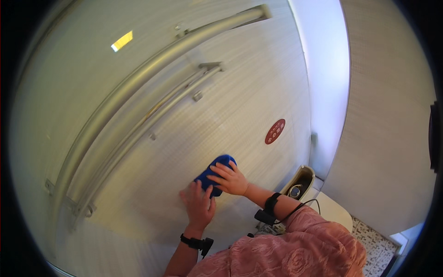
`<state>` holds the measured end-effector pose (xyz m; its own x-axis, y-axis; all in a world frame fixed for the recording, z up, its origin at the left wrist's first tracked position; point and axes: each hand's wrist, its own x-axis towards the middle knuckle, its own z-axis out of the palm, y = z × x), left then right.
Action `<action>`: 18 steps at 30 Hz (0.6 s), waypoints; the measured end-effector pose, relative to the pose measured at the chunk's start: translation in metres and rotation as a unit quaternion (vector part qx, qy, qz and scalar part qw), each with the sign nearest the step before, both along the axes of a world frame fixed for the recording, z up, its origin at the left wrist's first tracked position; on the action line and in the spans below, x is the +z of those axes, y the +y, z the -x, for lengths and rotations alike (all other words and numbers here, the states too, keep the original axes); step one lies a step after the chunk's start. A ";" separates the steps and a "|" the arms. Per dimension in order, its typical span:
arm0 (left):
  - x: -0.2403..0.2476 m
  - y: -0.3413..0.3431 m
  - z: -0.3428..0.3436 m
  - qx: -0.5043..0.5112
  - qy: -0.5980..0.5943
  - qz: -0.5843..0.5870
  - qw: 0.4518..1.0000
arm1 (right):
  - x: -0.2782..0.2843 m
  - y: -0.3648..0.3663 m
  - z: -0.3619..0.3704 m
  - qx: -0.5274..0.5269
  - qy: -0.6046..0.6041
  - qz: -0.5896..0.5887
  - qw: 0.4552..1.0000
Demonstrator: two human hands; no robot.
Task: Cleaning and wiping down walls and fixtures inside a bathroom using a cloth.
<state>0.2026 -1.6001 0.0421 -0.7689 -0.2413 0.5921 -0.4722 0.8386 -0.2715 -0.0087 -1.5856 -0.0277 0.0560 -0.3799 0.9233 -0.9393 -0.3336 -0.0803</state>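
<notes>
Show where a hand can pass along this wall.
Bare wall runs between the metal rails and the red oval sticker, above the blue cloth. Crowded: the cloth, touched by the left hand and right hand; the cream container, holding something round.

Two hands [198,208] [234,181], apparently one cloth [204,175].

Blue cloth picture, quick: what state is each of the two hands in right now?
Left hand: open, fingers at the lower edge of the blue cloth.
Right hand: open, fingers spread over the cloth.
</notes>
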 end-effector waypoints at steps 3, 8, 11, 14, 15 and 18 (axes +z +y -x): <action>0.023 -0.012 0.013 0.046 0.034 0.049 0.997 | 0.040 0.003 0.037 -0.014 -0.084 0.026 0.996; 0.023 -0.014 0.020 0.104 0.019 0.104 0.989 | 0.059 0.004 0.044 -0.012 -0.180 0.057 0.982; 0.021 -0.014 0.020 0.104 0.037 0.109 0.988 | 0.023 0.008 0.027 0.048 -0.117 0.018 0.992; 0.017 -0.016 0.017 0.105 0.051 0.114 0.987 | -0.004 0.014 0.043 0.059 -0.028 0.039 0.997; 0.016 -0.018 0.017 0.111 0.051 0.123 0.985 | -0.011 0.013 0.056 0.055 -0.032 0.019 0.998; 0.014 -0.020 0.012 0.125 0.048 0.123 0.983 | -0.007 0.012 0.096 0.005 -0.097 -0.001 0.995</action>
